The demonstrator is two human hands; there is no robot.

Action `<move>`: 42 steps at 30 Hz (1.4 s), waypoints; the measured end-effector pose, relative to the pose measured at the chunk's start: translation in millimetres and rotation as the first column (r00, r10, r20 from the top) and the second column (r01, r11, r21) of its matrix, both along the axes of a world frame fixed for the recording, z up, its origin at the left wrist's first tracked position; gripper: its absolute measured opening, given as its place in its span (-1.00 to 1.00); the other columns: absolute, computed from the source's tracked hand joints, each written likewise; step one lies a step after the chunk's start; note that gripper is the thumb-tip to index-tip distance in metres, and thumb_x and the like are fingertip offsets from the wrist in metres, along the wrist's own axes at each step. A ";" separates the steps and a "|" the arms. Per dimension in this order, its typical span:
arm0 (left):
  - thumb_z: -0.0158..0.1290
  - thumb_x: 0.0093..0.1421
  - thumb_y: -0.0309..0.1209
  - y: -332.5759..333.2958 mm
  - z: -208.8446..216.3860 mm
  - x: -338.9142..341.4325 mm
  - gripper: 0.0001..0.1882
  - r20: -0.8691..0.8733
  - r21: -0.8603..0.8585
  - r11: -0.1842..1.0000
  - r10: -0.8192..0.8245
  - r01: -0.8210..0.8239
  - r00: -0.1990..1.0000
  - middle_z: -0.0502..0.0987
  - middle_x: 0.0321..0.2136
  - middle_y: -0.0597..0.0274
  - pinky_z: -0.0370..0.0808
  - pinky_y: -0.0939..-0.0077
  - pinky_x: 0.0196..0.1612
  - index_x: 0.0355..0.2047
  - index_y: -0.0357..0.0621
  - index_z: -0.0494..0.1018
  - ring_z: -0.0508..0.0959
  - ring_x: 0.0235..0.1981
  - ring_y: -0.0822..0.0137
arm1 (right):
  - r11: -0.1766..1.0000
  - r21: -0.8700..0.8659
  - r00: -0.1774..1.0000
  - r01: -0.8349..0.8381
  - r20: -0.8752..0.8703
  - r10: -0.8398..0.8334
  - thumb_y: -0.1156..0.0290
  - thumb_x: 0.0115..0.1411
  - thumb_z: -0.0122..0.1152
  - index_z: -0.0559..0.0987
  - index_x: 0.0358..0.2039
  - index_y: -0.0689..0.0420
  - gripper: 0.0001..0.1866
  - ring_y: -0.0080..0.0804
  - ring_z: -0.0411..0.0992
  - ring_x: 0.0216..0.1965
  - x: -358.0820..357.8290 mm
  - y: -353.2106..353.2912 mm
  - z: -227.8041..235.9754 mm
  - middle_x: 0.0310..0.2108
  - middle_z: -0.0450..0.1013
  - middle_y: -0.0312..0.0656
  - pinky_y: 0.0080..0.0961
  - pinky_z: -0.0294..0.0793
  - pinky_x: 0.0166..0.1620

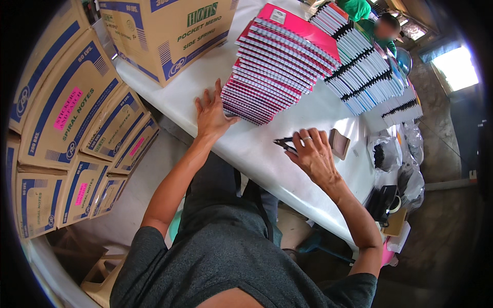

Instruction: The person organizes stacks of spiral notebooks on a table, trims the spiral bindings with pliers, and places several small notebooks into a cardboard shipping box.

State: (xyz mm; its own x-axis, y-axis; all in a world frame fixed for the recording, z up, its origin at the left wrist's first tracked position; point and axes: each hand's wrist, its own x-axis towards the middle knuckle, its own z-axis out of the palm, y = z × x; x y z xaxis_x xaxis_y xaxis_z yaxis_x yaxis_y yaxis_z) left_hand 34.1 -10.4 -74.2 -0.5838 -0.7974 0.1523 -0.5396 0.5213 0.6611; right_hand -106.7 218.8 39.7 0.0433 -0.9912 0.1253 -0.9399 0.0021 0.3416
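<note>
A tall stack of pink-covered spiral notebooks (277, 66) stands on the white table, its wire-bound edges facing me. My left hand (211, 117) rests on the tabletop at the near left corner of this stack. Its fingers are spread and the thumb lies against the lowest notebooks. To the right, my right hand (313, 154), with a ring on one finger, is closed around a small black two-pronged tool (284, 144) like pliers. The prongs point left toward the stack, apart from it. Part of the tool is hidden in the fingers.
A small box-like block (339, 143) sits beside my right hand. Rows of black-bound notebooks (359, 66) fill the table's far right. A large carton (169, 41) stands at the back left, more cartons (72, 108) are piled left. Plastic bags (386, 154) lie right; a person (385, 31) is beyond.
</note>
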 end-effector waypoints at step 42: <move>0.45 -0.29 -0.06 8.1 -5.0 1.6 0.40 -0.115 -0.109 0.991 0.065 -0.078 0.991 0.22 0.26 0.00 -0.09 -0.22 0.32 0.38 -0.14 -0.26 0.12 0.29 -0.24 | 0.976 -0.037 0.933 -0.214 -0.302 0.193 0.42 0.04 0.20 0.51 -0.09 0.09 -0.64 -0.32 0.33 -0.08 10.6 -37.6 -10.7 -0.19 0.35 -0.19 -0.17 0.31 0.05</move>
State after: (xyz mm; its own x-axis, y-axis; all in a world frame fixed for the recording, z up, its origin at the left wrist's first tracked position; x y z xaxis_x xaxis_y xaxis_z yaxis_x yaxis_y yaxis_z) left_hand 35.7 -2.3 -79.2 -0.5006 -0.8104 0.3046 -0.5045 0.5590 0.6581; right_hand -96.0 181.2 29.0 0.2883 -0.9469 0.1425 -0.7794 -0.1456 0.6094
